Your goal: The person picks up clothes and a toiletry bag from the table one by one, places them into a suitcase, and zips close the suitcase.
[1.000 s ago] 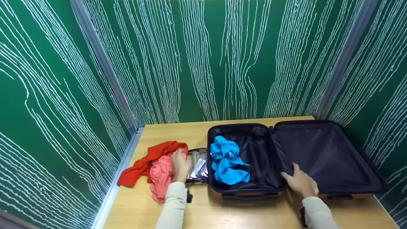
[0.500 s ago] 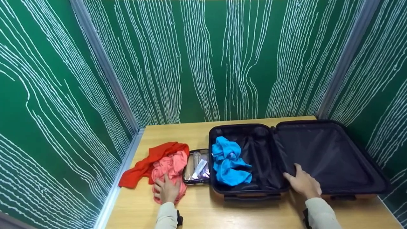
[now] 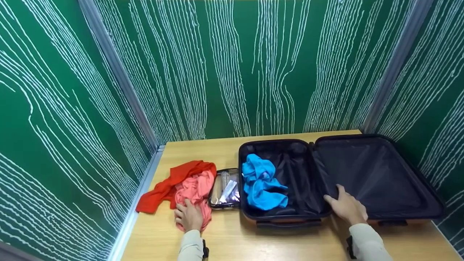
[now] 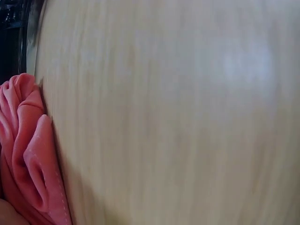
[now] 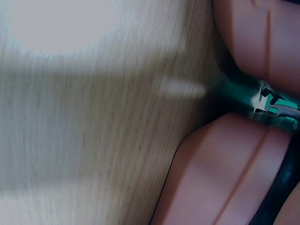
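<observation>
In the head view my left hand [image 3: 189, 217] rests with spread, slightly bent fingers on the near part of a crumpled pink garment [image 3: 197, 186]. Folds of this pink cloth [image 4: 30, 145] line the left side of the left wrist view. Under its far side lies a red garment [image 3: 181, 174]. My right hand [image 3: 348, 208] holds the near rim of the open suitcase [image 3: 377, 177] by the hinge, thumb toward the left half; its other fingers are partly hidden. A bunched blue garment [image 3: 264, 185] lies inside the left half.
A clear toiletry pouch [image 3: 226, 186] with small items sits between the pink garment and the suitcase. The wooden table [image 3: 282, 246] meets green panels [image 3: 272, 72] with white lines at the back and sides. In the right wrist view the suitcase's orange-brown shell [image 5: 225, 173] shows.
My left hand has drawn back from beside the pouch to the near end of the pink garment, its fingers bending slightly more since half a second ago. My right hand stays on the suitcase.
</observation>
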The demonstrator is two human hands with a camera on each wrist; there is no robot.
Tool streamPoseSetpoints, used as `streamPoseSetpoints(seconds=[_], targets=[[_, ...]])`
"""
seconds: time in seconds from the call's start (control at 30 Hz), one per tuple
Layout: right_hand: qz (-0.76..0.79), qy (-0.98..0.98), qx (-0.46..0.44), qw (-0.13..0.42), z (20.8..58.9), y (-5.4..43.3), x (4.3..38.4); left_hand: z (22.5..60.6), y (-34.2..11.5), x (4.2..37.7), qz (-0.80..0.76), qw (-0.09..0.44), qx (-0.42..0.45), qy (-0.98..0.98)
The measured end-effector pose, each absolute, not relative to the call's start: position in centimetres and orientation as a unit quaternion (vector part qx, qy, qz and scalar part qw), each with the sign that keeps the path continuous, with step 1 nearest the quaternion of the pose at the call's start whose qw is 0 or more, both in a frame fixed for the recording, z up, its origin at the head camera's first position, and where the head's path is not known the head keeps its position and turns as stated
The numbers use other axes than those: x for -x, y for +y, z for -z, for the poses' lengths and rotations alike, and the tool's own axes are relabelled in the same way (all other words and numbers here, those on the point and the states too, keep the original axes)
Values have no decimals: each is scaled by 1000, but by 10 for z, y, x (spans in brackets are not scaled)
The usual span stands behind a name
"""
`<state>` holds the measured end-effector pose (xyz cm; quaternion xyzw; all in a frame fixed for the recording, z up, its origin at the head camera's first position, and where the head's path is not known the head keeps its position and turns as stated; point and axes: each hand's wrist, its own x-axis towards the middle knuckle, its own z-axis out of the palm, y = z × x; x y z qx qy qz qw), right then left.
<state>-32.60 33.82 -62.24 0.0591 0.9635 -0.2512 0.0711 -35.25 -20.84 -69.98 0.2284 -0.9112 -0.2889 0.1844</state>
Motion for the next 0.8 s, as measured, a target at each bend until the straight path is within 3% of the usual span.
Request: streamPoseSetpoints(seconds=[0.8], targets=[[247,964,-64,69,620,337,326,705,-209,353,301,218,-239,-897]])
